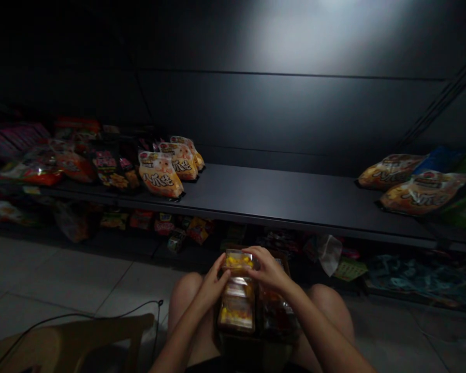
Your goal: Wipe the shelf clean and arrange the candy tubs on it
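Observation:
Between my knees stands an open box with clear-lidded packs in it. Both hands are on one clear pack with yellow contents at the far end of the box. My left hand grips its left side, thumb toward me. My right hand holds the right side, fingers over the far edge. Nearer me, another clear pack with yellow pieces lies in the left row. Darker reddish packs fill the right row, partly under my right forearm.
Ahead runs a dark shelf with orange snack bags on the left and similar bags on the right. Small packets fill the lower shelf. A yellowish stool and a black cable are at lower left.

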A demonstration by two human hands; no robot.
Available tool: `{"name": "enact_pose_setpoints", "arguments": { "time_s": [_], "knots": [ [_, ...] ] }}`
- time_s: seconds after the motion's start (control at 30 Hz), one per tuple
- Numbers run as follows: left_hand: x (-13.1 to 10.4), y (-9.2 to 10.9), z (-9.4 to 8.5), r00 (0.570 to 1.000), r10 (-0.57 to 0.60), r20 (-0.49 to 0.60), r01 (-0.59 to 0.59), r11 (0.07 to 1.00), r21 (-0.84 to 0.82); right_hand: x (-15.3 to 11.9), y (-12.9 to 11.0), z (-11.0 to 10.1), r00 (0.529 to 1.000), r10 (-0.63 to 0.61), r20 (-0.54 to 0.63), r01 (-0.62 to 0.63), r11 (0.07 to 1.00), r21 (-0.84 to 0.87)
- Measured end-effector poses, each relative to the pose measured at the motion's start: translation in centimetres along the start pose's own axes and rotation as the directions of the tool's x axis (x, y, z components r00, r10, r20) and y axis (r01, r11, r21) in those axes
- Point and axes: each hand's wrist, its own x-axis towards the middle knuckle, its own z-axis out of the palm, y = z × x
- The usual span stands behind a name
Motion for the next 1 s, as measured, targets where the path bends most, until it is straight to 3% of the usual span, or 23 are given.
{"name": "enact_pose_setpoints", "arguments": {
  "time_s": [0.07, 0.17, 0.37, 0.53, 0.73, 0.87, 1.0],
  "knots": [
    [0.0, 1.6, -0.6, 0.996, 0.088, -0.031, -0.086, 0.995, 0.053, 0.5, -1.2, -0.9, 0.997, -0.007, -0.080, 0.016, 0.993, 0.120],
    [-0.1, 4.2, -1.4, 0.984, 0.173, -0.051, -0.168, 0.982, 0.086, 1.7, -2.9, -2.2, 0.984, 0.086, -0.156, -0.037, 0.955, 0.293],
    [-1.0, 8.7, -1.2, 0.996, 0.040, 0.076, -0.022, 0.974, -0.224, 3.4, -5.5, -3.9, 0.947, 0.281, -0.154, -0.144, 0.802, 0.579],
    [-1.9, 11.3, -0.4, 0.998, -0.061, -0.034, 0.042, 0.913, -0.406, 3.1, -5.7, -4.4, 0.943, 0.323, -0.084, -0.175, 0.693, 0.700],
    [-1.4, 12.4, -0.4, 0.981, -0.108, -0.159, 0.024, 0.891, -0.454, 1.8, -4.5, -4.1, 0.933, 0.358, -0.042, -0.225, 0.670, 0.708],
    [-0.6, 12.2, -0.5, 0.978, -0.089, -0.189, -0.005, 0.896, -0.444, 1.5, -4.6, -3.4, 0.952, 0.306, 0.005, -0.228, 0.697, 0.680],
    [0.1, 12.2, -0.5, 0.976, -0.068, -0.205, -0.030, 0.899, -0.437, 1.9, -5.0, -2.9, 0.954, 0.300, -0.027, -0.202, 0.704, 0.681]
  ]
}}
